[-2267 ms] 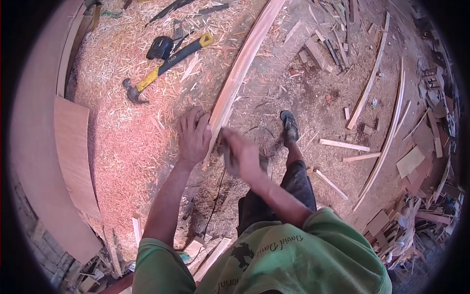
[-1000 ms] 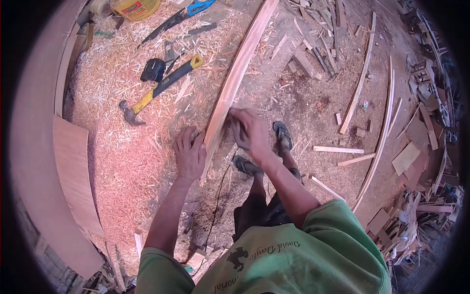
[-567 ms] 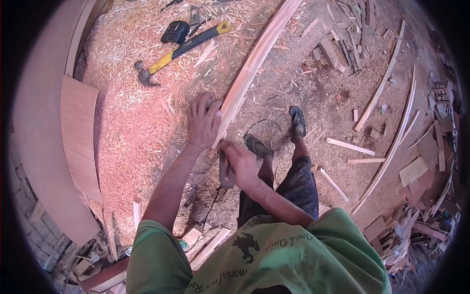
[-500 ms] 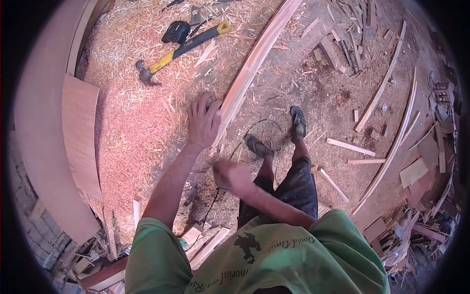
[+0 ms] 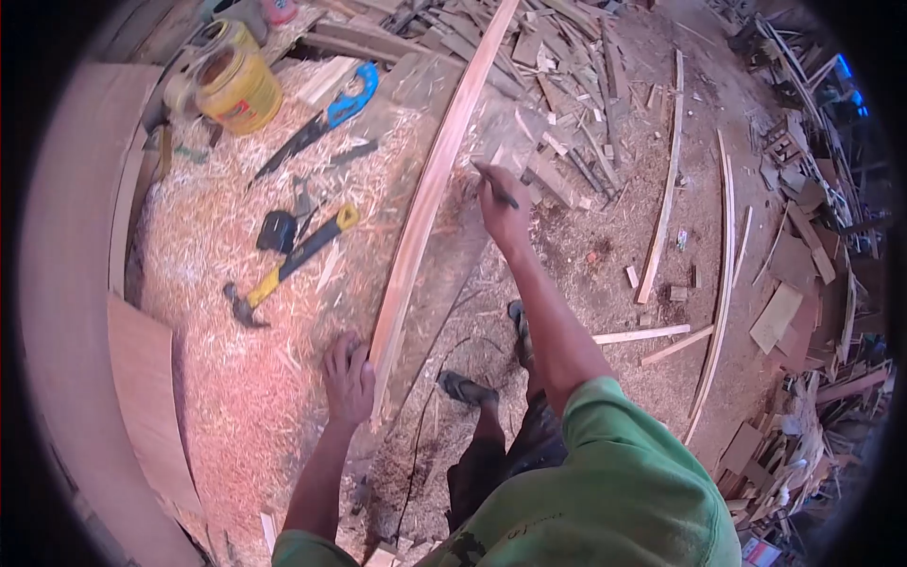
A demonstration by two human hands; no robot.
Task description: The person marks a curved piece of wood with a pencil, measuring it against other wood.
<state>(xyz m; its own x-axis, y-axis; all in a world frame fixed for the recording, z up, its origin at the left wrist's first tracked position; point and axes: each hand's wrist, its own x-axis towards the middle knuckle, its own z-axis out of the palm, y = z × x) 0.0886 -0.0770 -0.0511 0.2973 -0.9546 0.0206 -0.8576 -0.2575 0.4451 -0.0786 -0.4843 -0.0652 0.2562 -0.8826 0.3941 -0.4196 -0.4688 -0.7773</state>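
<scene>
A long, narrow wooden strip (image 5: 436,175) runs from close to my body up to the top of the view, lying on the shaving-strewn work surface. My left hand (image 5: 350,380) rests beside its near end, fingers spread and the thumb side against the strip's left edge. To the right of the strip, my right hand (image 5: 505,213) is raised with its fingers closed around a dark, slim pencil (image 5: 498,186). A claw hammer (image 5: 295,265) with a yellow and black handle lies left of the strip. Just above it sits a black tape measure (image 5: 277,231).
A blue-handled saw (image 5: 321,123) lies at the upper left, near a yellow plastic container (image 5: 236,90). Large curved plywood (image 5: 80,283) borders the left side. Long strips (image 5: 726,274) and scrap wood (image 5: 567,104) cover parts of the ground. A dark cord (image 5: 413,463) runs near my feet.
My right hand has moved from near my waist out past the strip, now showing the pencil. The view has shifted forward, bringing in the saw and yellow container. My left hand stays by the strip's end.
</scene>
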